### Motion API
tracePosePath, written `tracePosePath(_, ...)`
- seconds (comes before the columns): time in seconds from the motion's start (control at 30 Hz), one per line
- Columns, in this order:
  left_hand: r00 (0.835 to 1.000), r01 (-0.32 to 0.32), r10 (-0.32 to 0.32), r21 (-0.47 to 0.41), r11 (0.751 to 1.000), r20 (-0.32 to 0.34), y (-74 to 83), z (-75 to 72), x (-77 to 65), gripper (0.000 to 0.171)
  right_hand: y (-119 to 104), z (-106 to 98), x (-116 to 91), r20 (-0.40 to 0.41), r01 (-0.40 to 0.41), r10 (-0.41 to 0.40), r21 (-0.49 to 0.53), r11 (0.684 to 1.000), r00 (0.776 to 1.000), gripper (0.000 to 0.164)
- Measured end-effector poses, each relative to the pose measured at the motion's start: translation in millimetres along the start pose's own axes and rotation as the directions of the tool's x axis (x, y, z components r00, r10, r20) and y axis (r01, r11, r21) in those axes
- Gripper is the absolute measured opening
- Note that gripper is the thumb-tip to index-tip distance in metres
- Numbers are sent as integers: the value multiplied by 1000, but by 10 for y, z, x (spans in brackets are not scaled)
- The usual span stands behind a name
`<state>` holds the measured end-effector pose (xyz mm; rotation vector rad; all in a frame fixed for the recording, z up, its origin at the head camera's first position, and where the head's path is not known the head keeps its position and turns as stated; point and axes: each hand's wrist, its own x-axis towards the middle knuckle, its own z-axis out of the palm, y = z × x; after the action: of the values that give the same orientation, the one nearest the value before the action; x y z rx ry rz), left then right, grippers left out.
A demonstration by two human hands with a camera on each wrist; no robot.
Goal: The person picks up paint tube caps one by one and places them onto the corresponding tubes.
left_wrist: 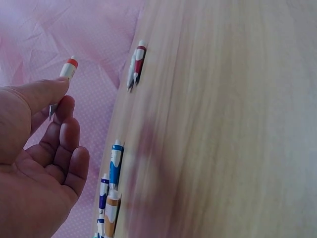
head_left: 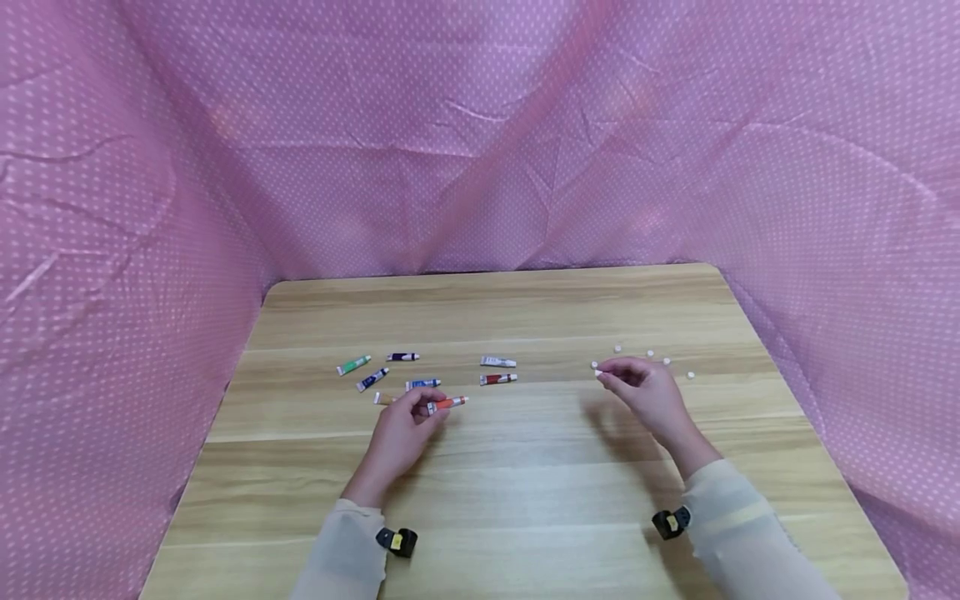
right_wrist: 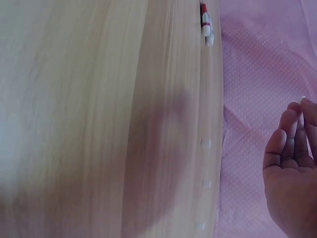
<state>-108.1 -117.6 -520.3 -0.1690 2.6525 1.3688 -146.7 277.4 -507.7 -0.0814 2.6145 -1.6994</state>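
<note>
Between thumb and fingers, my left hand (head_left: 403, 429) pinches an orange paint tube (head_left: 447, 405) above the table. In the left wrist view the tube's orange shoulder and bare nozzle (left_wrist: 73, 59) point up past the thumb. My right hand (head_left: 651, 398) pinches a small white cap (head_left: 597, 373) at its fingertips, over the right part of the table. Just beyond those fingers lies another white cap (head_left: 594, 365). Near the left hand lie a blue tube (head_left: 423, 384) and a yellow-ochre tube (head_left: 384, 399), the latter partly hidden behind the hand.
A green tube (head_left: 354, 365), a dark blue tube (head_left: 372, 380) and a purple tube (head_left: 403, 357) lie at the left. A white-grey tube (head_left: 498, 362) and a red tube (head_left: 498, 379) lie mid-table. Several white caps (head_left: 650, 353) are scattered at right. Pink dotted cloth (head_left: 480, 208) surrounds the table.
</note>
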Motion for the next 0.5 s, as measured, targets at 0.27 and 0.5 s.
tracePosePath(0.27, 999, -7, 7, -13, 1000, 36, 130, 30, 14, 21, -92, 280, -77, 38, -20, 19, 23, 1000, 999, 20)
tracePosePath(0.5, 997, -52, 53, -27, 998, 61, 203, 125, -12, 20, -139, 473, -74, 69, 10, -10, -1, 1000, 998, 15)
